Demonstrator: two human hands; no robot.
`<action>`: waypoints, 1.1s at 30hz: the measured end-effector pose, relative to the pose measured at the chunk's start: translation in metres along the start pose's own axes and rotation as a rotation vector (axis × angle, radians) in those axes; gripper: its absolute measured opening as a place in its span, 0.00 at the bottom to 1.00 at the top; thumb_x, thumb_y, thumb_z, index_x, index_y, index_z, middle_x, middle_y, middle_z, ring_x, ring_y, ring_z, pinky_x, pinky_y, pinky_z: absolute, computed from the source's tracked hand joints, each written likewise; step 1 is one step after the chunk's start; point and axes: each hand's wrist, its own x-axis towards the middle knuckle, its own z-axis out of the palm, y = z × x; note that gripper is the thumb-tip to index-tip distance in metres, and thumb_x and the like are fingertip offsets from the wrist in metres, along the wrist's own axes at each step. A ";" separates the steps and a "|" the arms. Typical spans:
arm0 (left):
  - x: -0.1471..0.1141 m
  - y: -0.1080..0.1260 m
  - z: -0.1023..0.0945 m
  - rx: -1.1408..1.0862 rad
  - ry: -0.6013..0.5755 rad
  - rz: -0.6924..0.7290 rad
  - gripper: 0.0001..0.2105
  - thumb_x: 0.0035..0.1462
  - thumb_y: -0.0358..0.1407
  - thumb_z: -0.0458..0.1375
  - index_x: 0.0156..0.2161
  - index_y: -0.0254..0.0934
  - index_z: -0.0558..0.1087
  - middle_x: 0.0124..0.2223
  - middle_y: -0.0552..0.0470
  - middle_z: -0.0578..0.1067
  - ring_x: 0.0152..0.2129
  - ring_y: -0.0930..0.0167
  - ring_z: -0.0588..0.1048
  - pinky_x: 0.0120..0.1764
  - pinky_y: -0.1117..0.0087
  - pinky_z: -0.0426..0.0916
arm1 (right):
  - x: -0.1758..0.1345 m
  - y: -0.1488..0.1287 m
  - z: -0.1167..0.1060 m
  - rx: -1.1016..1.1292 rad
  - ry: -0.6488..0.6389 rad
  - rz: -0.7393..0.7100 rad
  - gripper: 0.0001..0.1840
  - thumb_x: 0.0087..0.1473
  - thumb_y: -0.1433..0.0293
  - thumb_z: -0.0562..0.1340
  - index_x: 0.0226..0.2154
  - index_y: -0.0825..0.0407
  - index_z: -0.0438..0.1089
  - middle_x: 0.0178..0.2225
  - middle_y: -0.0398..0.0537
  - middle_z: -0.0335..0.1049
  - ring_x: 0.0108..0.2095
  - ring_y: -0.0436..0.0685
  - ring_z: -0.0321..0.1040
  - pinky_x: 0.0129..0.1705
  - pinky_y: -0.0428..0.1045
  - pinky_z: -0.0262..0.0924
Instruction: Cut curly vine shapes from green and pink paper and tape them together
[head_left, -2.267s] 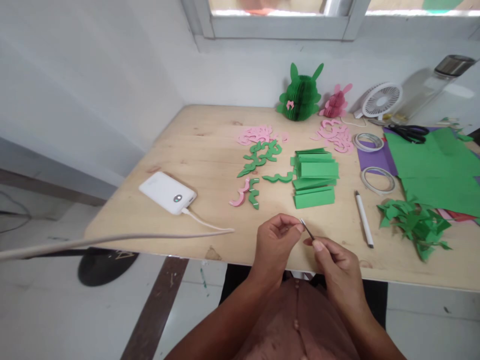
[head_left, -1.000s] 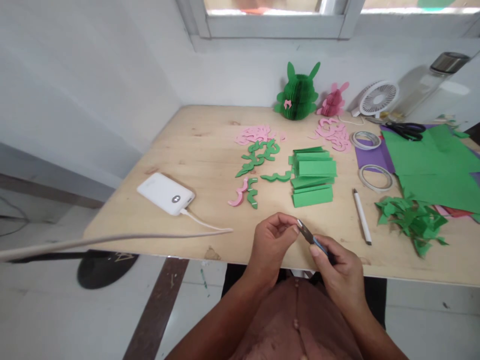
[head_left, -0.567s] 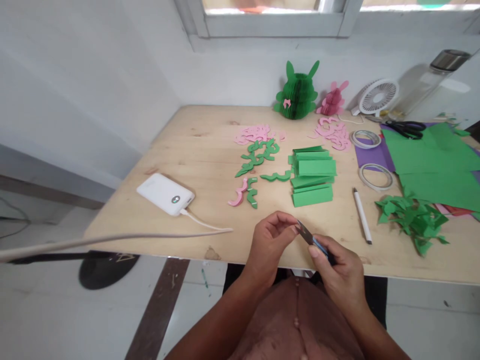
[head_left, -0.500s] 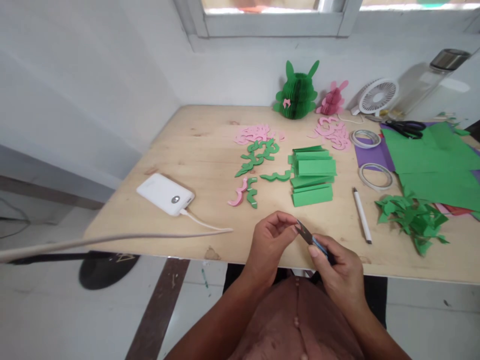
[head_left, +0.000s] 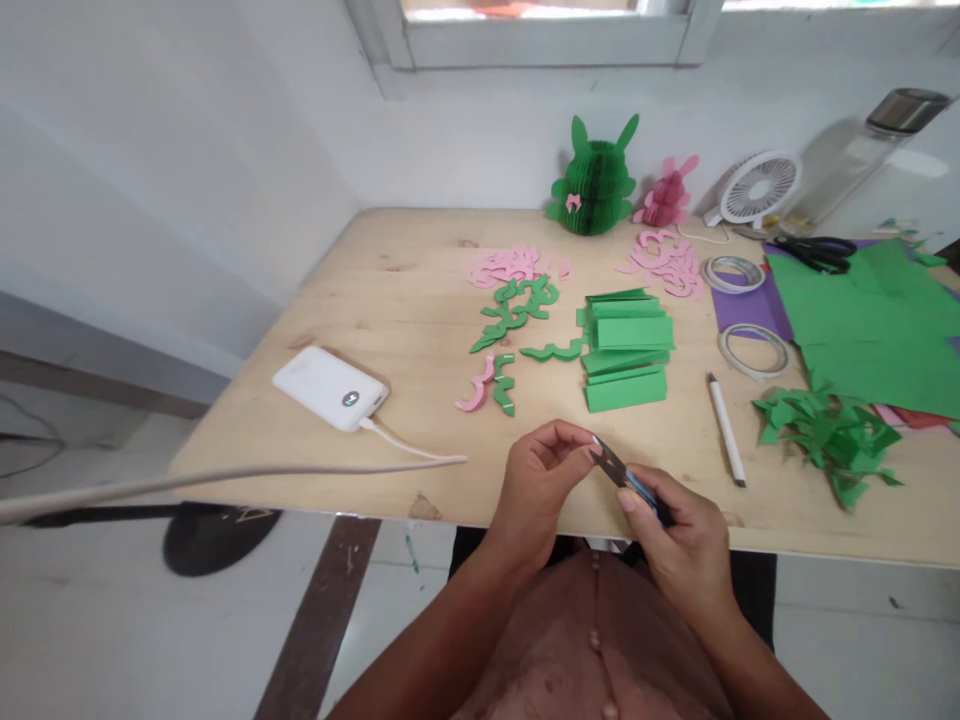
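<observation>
My right hand (head_left: 679, 525) is wrapped round the handle of a small scissor-like tool (head_left: 613, 466) with dark metal jaws and a blue and black grip. Its exact kind is hard to tell. The jaws point up and left, slightly apart, at the fingertips of my left hand (head_left: 541, 480). Thumb and fingers of that hand are pinched together; whatever lies between them is hidden. Beyond my hands rest a wavy pink paper strip (head_left: 475, 388), a wavy green one (head_left: 504, 384), another green strip (head_left: 551, 352) and a folded green paper stack (head_left: 628, 345).
Farther back are green cutouts (head_left: 517, 310), pink cutouts (head_left: 510, 267), a green paper figure (head_left: 596, 188) and a pink one (head_left: 666, 195). On the right lie a marker (head_left: 726, 430), tape rolls (head_left: 754, 371), green scraps (head_left: 832, 440) and black scissors (head_left: 814, 250). A power bank (head_left: 330, 388) sits left.
The tool's jaws have tilted slightly, and a gap between them shows more plainly. Both hands stay almost in place, and nothing on the table has moved.
</observation>
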 end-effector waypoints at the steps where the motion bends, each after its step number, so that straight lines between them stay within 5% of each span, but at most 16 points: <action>1: 0.000 0.000 0.000 -0.005 -0.004 -0.003 0.05 0.44 0.32 0.66 0.25 0.35 0.74 0.26 0.54 0.74 0.26 0.75 0.69 0.35 0.73 0.63 | 0.000 0.000 0.000 0.001 -0.001 0.000 0.14 0.55 0.60 0.61 0.34 0.52 0.76 0.26 0.44 0.74 0.23 0.52 0.67 0.24 0.45 0.61; 14: 0.004 0.005 -0.009 -0.009 -0.057 -0.052 0.07 0.44 0.33 0.66 0.27 0.34 0.73 0.28 0.52 0.75 0.29 0.72 0.73 0.40 0.70 0.66 | 0.003 0.004 -0.002 0.187 0.001 0.209 0.13 0.51 0.59 0.64 0.34 0.51 0.77 0.27 0.45 0.74 0.26 0.53 0.66 0.27 0.46 0.60; 20: 0.003 0.005 -0.007 -0.043 -0.026 -0.002 0.14 0.44 0.33 0.68 0.37 0.36 0.71 0.32 0.52 0.77 0.32 0.71 0.75 0.42 0.69 0.68 | 0.002 0.002 0.000 0.756 -0.241 0.497 0.21 0.53 0.52 0.61 0.31 0.55 0.74 0.14 0.33 0.46 0.16 0.44 0.38 0.18 0.43 0.34; 26: -0.002 0.004 -0.005 -0.013 -0.053 0.060 0.20 0.46 0.31 0.67 0.45 0.37 0.67 0.33 0.52 0.78 0.32 0.73 0.75 0.43 0.70 0.67 | -0.001 -0.004 0.001 0.990 -0.326 0.602 0.20 0.54 0.54 0.61 0.30 0.55 0.72 0.14 0.33 0.46 0.15 0.42 0.35 0.18 0.43 0.31; 33: -0.003 0.004 -0.001 0.016 0.031 0.098 0.20 0.43 0.32 0.67 0.43 0.37 0.69 0.29 0.55 0.76 0.29 0.74 0.74 0.37 0.73 0.67 | -0.002 -0.003 0.004 1.006 -0.338 0.609 0.20 0.55 0.54 0.61 0.30 0.55 0.71 0.14 0.33 0.47 0.14 0.42 0.35 0.18 0.43 0.32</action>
